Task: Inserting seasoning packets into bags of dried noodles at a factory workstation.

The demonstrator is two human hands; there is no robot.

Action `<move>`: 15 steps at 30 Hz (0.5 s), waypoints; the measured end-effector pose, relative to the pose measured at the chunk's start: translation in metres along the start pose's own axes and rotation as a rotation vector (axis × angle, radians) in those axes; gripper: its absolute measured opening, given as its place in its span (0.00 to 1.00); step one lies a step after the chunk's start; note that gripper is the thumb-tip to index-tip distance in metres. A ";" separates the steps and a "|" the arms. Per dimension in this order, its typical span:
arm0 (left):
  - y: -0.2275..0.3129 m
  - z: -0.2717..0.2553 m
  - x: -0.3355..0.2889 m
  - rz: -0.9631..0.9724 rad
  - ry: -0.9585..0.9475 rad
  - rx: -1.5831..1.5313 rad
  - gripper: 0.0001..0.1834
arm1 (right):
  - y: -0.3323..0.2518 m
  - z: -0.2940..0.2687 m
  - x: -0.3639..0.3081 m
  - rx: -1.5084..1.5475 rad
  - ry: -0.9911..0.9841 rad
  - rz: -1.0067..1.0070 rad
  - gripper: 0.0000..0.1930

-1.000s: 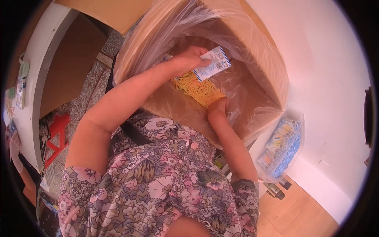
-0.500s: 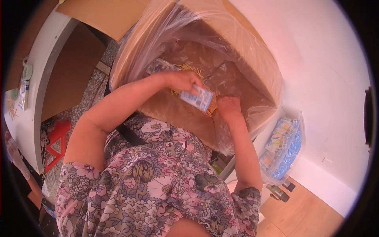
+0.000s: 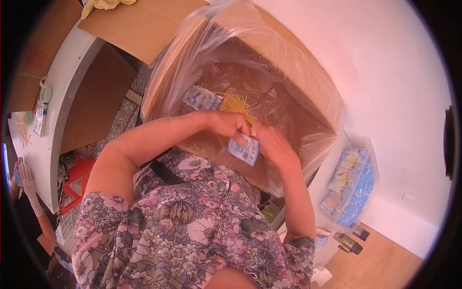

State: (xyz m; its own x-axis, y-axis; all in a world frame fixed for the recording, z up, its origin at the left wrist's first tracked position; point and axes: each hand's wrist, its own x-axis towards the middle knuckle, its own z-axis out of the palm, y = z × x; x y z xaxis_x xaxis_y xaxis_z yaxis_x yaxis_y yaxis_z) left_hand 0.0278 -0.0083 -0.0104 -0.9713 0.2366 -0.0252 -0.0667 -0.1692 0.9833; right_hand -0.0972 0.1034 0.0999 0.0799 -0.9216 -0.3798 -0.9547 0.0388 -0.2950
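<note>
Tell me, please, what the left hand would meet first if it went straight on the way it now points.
Most likely the left hand would meet the right hand first, just to its right by the small packet; one view leaves depth unclear, so they may be touching.

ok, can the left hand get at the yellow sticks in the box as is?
Likely yes: the yellow sticks lie mostly uncovered just beyond the left hand, though the packet it holds would probably need putting down.
</note>
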 end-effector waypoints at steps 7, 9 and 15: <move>0.004 0.001 0.000 0.085 0.074 0.203 0.05 | 0.012 -0.011 -0.021 0.603 0.120 0.172 0.11; -0.004 0.000 0.000 0.088 0.104 0.194 0.05 | 0.009 0.002 -0.019 0.862 0.224 0.304 0.09; 0.009 -0.001 0.000 0.131 0.220 0.189 0.06 | 0.011 0.034 -0.015 1.155 0.601 0.300 0.10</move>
State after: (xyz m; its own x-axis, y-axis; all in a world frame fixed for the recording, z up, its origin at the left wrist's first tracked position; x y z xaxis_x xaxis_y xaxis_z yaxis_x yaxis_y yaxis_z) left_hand 0.0265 -0.0107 -0.0019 -0.9963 0.0088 0.0857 0.0857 0.0010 0.9963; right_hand -0.0993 0.1309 0.0725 -0.5117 -0.8342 -0.2054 -0.1010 0.2958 -0.9499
